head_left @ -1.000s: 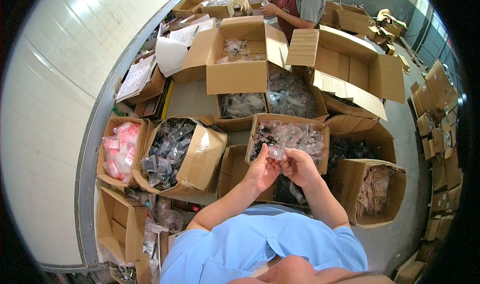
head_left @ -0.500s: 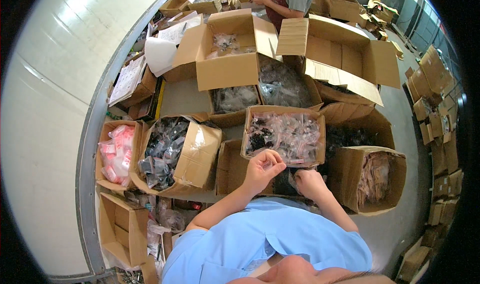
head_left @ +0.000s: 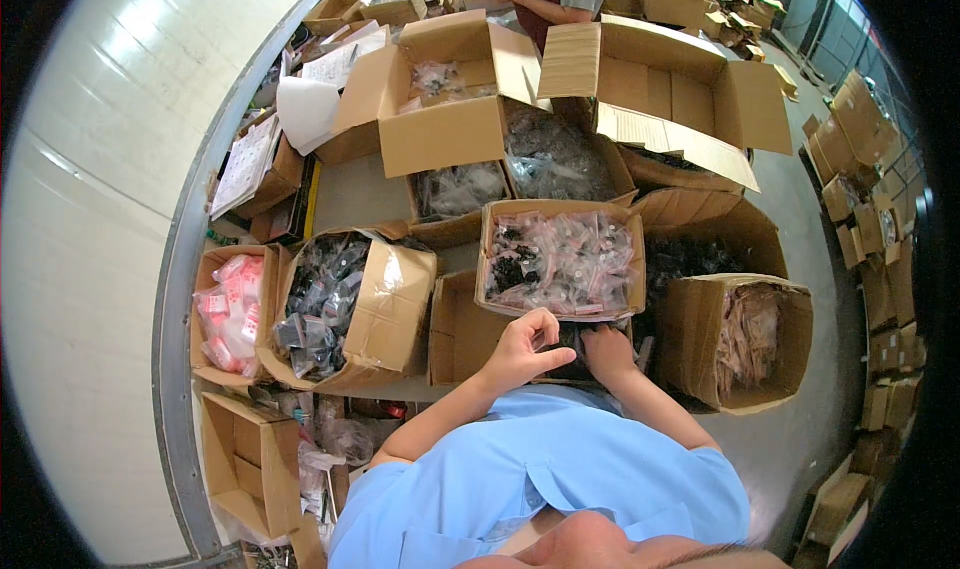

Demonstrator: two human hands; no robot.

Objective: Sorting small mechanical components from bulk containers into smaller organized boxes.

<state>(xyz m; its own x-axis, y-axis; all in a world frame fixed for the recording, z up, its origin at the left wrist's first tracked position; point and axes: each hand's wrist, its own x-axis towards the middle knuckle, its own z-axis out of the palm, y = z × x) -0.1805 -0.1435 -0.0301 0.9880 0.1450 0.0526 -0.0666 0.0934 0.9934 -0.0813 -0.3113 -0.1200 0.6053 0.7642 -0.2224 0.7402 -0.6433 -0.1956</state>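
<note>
My left hand (head_left: 522, 356) hovers in front of a carton of small clear bags (head_left: 580, 259). Its fingers curl loosely, the thumb stands apart from them, and nothing shows in the gap. Beside it, my right hand (head_left: 608, 355) reaches down just under that carton's near edge, among dark bagged pieces (head_left: 567, 354). Its fingertips are hidden there, so its grip cannot be made out. The clear bags have reddish edges, and black small parts (head_left: 512, 264) lie at the carton's left side.
To the left stand a carton of dark bagged parts (head_left: 392, 304) and a box of pink-and-white packets (head_left: 230, 319). A carton of brownish packets (head_left: 752, 344) stands right. Large open cartons (head_left: 445, 134) sit farther off, and another person (head_left: 560, 4) works beyond them.
My right hand has moved forward and down, its fingers passing out of sight. The left thumb and fingers have parted. The whole view has shifted slightly.
</note>
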